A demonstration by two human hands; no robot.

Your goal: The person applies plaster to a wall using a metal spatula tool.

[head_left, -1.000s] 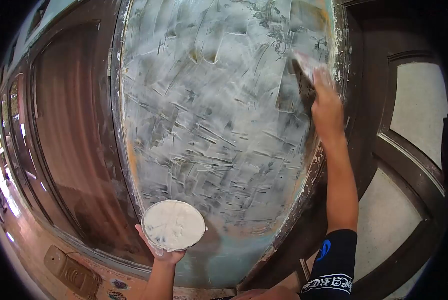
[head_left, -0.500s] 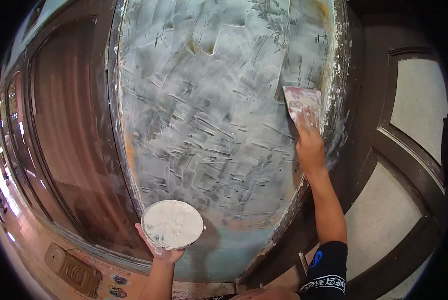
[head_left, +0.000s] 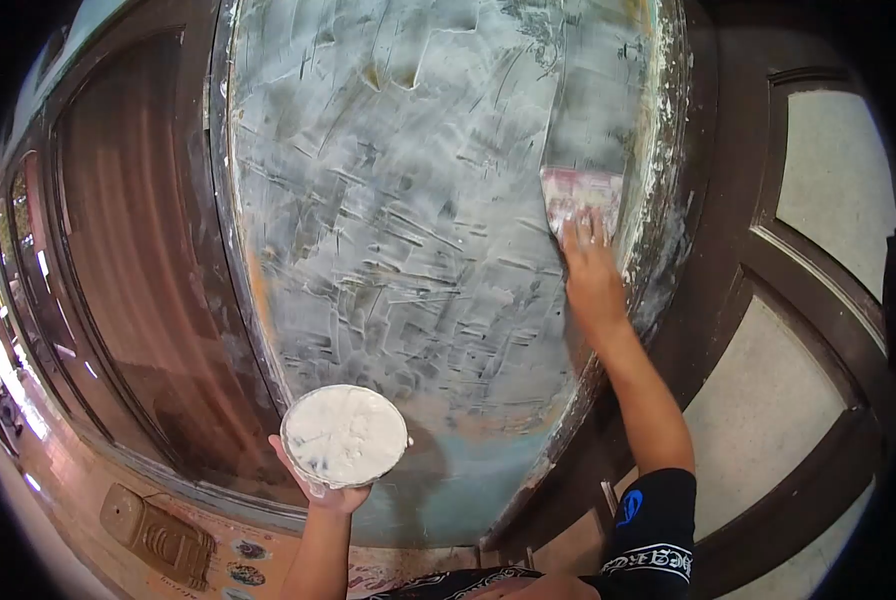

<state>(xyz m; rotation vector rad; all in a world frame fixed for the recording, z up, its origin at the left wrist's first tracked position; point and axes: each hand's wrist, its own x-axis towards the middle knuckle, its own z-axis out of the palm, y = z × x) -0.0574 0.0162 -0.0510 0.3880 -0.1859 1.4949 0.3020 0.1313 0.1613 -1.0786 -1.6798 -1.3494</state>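
My right hand (head_left: 595,275) grips a putty knife (head_left: 582,190) with a wide, pinkish, putty-smeared blade. Its blade lies against the right side of a wall panel (head_left: 398,220) coated in streaky grey-white filler. A smoother strip shows on the panel just above the blade. Low in the view, my left hand (head_left: 333,496) supports a round bowl (head_left: 344,436) of white putty from below, in front of the panel's lower part. Most of the left fingers are hidden beneath the bowl.
Dark wooden frames with pale panels (head_left: 768,400) stand on the right. At left is a brown window or door (head_left: 128,250) with reddish curtain folds behind it. A brown plastic object (head_left: 158,535) lies on the floor at lower left, beside a patterned mat (head_left: 248,560).
The right hand and putty knife have shifted left and slightly up across the panel. The bowl stays in the left hand, nearly in place. The camera view has shifted slightly.
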